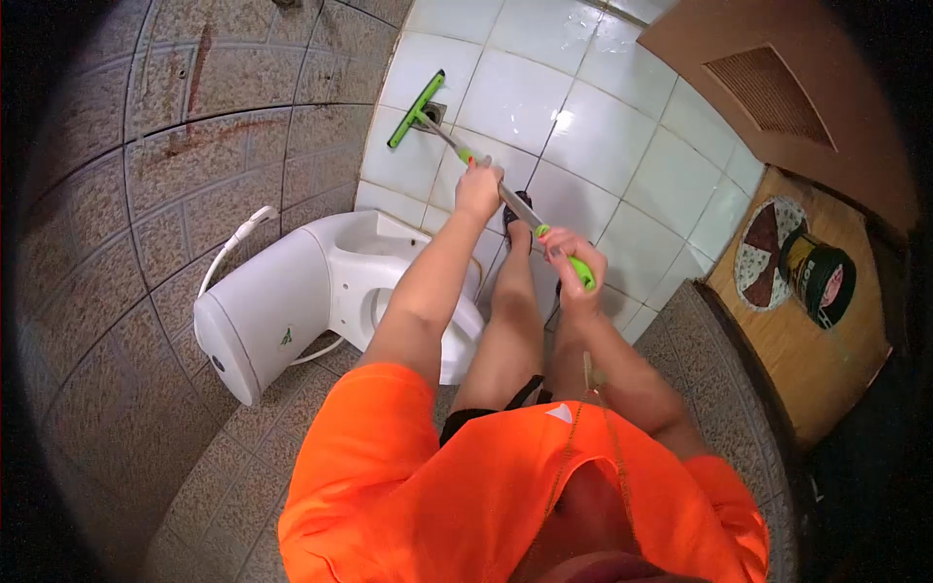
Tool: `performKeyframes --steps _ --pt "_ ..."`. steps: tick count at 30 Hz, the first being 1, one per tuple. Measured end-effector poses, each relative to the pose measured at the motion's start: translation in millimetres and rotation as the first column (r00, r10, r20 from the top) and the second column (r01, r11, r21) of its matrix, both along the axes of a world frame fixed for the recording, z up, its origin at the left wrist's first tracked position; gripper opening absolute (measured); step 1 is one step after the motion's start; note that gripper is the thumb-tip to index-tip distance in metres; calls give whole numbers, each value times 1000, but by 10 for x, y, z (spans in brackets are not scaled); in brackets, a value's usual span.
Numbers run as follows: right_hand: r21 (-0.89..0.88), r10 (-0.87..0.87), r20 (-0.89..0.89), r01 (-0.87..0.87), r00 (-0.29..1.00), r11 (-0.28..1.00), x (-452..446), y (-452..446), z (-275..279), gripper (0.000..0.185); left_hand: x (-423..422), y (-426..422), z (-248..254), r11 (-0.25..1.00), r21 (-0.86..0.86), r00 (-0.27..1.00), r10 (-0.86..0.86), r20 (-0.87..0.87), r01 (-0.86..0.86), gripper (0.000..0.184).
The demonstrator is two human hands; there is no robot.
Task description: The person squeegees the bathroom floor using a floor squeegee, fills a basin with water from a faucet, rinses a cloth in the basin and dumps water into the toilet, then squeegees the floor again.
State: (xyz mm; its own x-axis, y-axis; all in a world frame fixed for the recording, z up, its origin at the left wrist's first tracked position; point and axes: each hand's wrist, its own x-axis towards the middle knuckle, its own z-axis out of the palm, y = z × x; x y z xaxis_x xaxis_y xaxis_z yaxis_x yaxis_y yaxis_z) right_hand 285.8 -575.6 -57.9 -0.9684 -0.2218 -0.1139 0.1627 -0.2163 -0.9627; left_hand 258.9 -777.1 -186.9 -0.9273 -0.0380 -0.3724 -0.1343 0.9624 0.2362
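Observation:
A floor squeegee [515, 202] with a metal pole and green fittings slants across the middle of the view. My left hand [479, 189] is wrapped round the pole, closer to the head. Higher up, my right hand [573, 264] grips the green handle end. The green squeegee blade [416, 109] lies at the white tiled floor, beside the wall and over part of a dark floor drain [432, 114]. Whether the blade presses on the tiles is hard to tell. Below my left forearm stands a white toilet [267, 301], partly hidden by the arm.
A white bidet sprayer [251, 223] hangs by the toilet tank, against a textured tile wall [224, 146]. On the right, a wooden board [777, 360] bears a dark tub [821, 280] and a round patterned mat [763, 257]. A brown door [709, 49] with a vent stands at upper right.

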Motion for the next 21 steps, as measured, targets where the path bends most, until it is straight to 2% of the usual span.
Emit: performKeyframes --steps 2,5,7,9,10,11,13,14,17,18,19,20,21 --pt "-28 15 -30 -16 999 999 65 132 17 5 63 127 50 1000 7 997 -16 -79 17 10" --pt "-86 -12 -3 12 1000 996 17 330 220 6 57 362 248 1000 2 1000 -1 -27 1 10" --pt "59 -54 26 53 998 997 -36 651 517 11 79 737 432 983 78 984 161 81 -168 11" --pt "39 -102 78 99 992 994 185 1219 641 17 282 1272 663 958 164 970 220 104 -235 14" --pt "23 -122 96 121 988 992 320 1542 717 21 407 1530 802 966 183 978 159 134 -182 15" --pt "-29 -255 174 264 951 964 548 1749 745 18 532 1773 916 971 202 982 97 162 -129 16" --pt "-36 -232 185 242 955 969 857 2156 872 16 918 2229 814 968 238 970 20 241 -79 17" --pt "-37 -228 189 238 955 970 1056 2276 848 16 1150 2416 744 972 225 977 15 212 -64 18" --pt "2 -375 281 390 883 921 1467 2309 661 19 1569 2482 357 986 158 988 36 149 -59 16" --pt "6 -372 283 386 884 923 1542 2184 602 19 1578 2421 400 988 135 990 51 134 -69 16" --pt "-9 -432 413 478 802 879 1641 2044 493 18 1493 2329 603 990 112 991 67 119 -80 15" --pt "-9 -475 536 567 698 824 1723 1922 373 17 1391 2074 782 995 59 977 -89 195 79 14" --pt "-8 -474 538 566 697 824 1791 1817 218 17 1213 1867 935 970 17 932 -240 273 244 14"
